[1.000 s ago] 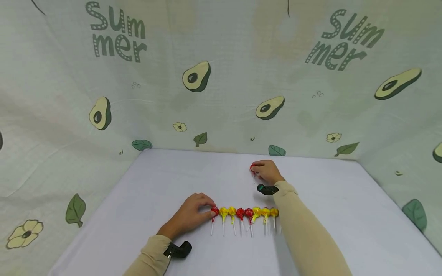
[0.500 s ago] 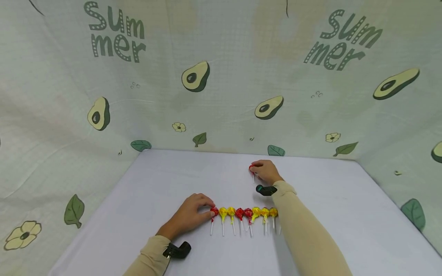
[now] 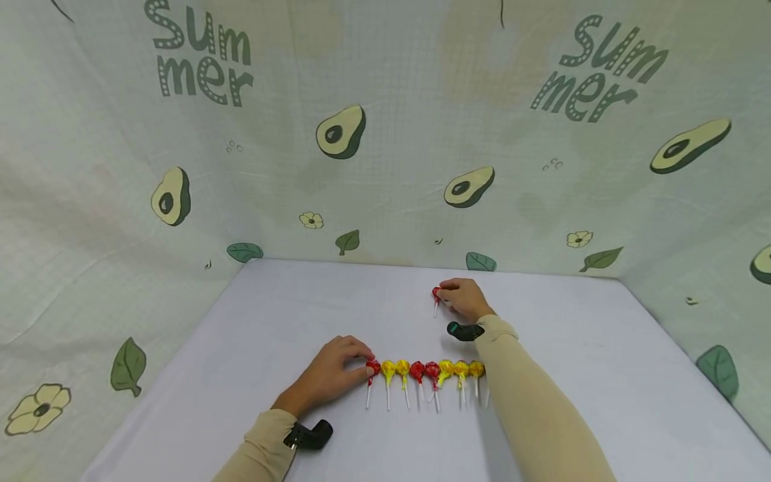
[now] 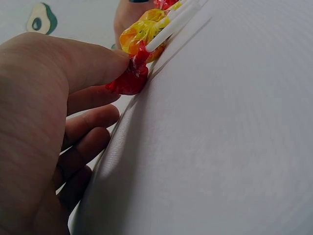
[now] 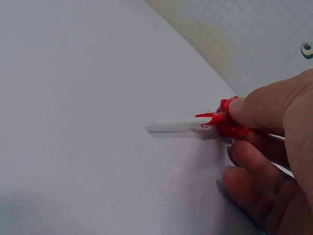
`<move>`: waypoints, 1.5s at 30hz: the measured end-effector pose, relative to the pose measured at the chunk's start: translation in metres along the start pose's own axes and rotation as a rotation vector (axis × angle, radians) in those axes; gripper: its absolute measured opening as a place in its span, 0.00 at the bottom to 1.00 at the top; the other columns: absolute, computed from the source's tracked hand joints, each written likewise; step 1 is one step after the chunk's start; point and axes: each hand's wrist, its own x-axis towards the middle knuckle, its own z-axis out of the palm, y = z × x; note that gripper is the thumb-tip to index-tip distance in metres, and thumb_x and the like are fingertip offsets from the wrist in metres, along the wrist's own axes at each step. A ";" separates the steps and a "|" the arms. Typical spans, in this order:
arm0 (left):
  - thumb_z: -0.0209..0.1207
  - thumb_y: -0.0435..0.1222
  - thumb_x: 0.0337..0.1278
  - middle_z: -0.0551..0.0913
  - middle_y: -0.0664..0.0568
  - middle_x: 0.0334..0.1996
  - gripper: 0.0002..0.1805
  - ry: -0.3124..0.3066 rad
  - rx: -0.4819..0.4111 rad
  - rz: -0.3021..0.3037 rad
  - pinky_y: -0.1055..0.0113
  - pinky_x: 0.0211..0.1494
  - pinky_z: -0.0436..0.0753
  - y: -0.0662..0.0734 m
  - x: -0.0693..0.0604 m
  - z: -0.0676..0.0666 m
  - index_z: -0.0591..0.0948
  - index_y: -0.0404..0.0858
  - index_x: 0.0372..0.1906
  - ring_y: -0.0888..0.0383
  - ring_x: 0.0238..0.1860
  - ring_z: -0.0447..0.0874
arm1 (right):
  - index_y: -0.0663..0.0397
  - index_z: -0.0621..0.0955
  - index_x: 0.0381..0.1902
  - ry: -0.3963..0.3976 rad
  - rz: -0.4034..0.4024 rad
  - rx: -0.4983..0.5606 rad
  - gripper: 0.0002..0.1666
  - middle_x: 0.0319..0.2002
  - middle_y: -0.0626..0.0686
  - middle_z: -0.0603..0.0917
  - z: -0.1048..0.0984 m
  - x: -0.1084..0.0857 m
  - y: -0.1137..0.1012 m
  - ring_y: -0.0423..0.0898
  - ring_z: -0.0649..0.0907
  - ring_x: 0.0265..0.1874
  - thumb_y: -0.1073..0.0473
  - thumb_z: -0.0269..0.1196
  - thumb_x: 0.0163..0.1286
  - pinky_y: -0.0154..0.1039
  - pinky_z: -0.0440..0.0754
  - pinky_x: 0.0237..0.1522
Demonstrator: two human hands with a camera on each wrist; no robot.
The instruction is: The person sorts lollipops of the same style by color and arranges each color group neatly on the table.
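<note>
1. My left hand (image 3: 332,371) pinches the first red lollipop (image 3: 374,367), at the left end of a row. My thumb and finger are only as far apart as its round candy. My other fingers bend loosely.
2. My right hand (image 3: 465,299) pinches another red lollipop (image 3: 436,292), farther away on the white table (image 3: 301,304). My thumb and finger are just candy-wide apart there too. Its white stick (image 5: 176,124) points back toward me. I can't tell if it touches the table.
3. Going right from the first one come two yellow lollipops (image 3: 388,369), two red lollipops (image 3: 417,371) and three yellow ones (image 3: 461,369).
4. My tan right sleeve (image 3: 536,395) hides where the row ends.
</note>
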 end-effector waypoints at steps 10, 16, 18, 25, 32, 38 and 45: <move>0.67 0.45 0.61 0.81 0.66 0.45 0.07 0.000 -0.007 0.017 0.54 0.57 0.75 0.003 0.001 -0.002 0.86 0.52 0.44 0.62 0.51 0.75 | 0.54 0.80 0.61 0.009 -0.027 -0.020 0.20 0.56 0.58 0.80 -0.001 0.000 0.002 0.51 0.79 0.44 0.55 0.61 0.75 0.37 0.79 0.39; 0.67 0.45 0.62 0.80 0.66 0.45 0.07 0.000 -0.004 0.006 0.54 0.56 0.75 0.003 0.000 -0.002 0.86 0.52 0.43 0.62 0.51 0.75 | 0.53 0.80 0.62 -0.011 -0.031 -0.003 0.21 0.57 0.58 0.80 -0.002 -0.003 0.000 0.51 0.79 0.42 0.55 0.62 0.74 0.38 0.80 0.39; 0.67 0.45 0.62 0.80 0.67 0.45 0.07 0.000 -0.006 0.003 0.54 0.56 0.75 0.003 0.000 -0.001 0.86 0.53 0.43 0.62 0.50 0.75 | 0.55 0.80 0.62 -0.020 -0.039 0.009 0.22 0.56 0.59 0.81 -0.004 -0.004 0.001 0.51 0.81 0.43 0.55 0.62 0.74 0.38 0.81 0.41; 0.67 0.46 0.62 0.80 0.66 0.44 0.07 -0.003 0.007 -0.006 0.53 0.56 0.75 0.003 -0.003 -0.001 0.86 0.53 0.43 0.62 0.51 0.75 | 0.59 0.77 0.64 -0.056 -0.016 0.075 0.26 0.53 0.59 0.83 -0.023 -0.012 0.004 0.53 0.82 0.44 0.51 0.61 0.74 0.41 0.82 0.46; 0.67 0.46 0.62 0.80 0.67 0.45 0.07 0.004 0.024 -0.006 0.54 0.56 0.75 0.002 0.001 -0.002 0.86 0.54 0.44 0.62 0.51 0.75 | 0.60 0.75 0.65 -0.037 -0.056 0.117 0.30 0.59 0.60 0.80 -0.046 -0.039 0.006 0.55 0.81 0.54 0.47 0.61 0.74 0.45 0.82 0.52; 0.68 0.45 0.61 0.80 0.67 0.44 0.07 0.026 0.012 -0.007 0.53 0.56 0.75 0.001 0.002 -0.002 0.86 0.53 0.43 0.61 0.51 0.75 | 0.59 0.76 0.65 -0.005 -0.076 0.141 0.33 0.59 0.60 0.80 -0.053 -0.072 0.018 0.54 0.81 0.53 0.43 0.63 0.72 0.42 0.83 0.49; 0.67 0.45 0.61 0.80 0.66 0.45 0.07 0.004 0.000 -0.018 0.53 0.56 0.75 0.001 -0.001 0.001 0.86 0.53 0.43 0.61 0.51 0.75 | 0.61 0.77 0.63 0.012 -0.068 0.168 0.27 0.58 0.60 0.81 -0.051 -0.096 0.032 0.54 0.81 0.51 0.50 0.62 0.74 0.39 0.83 0.47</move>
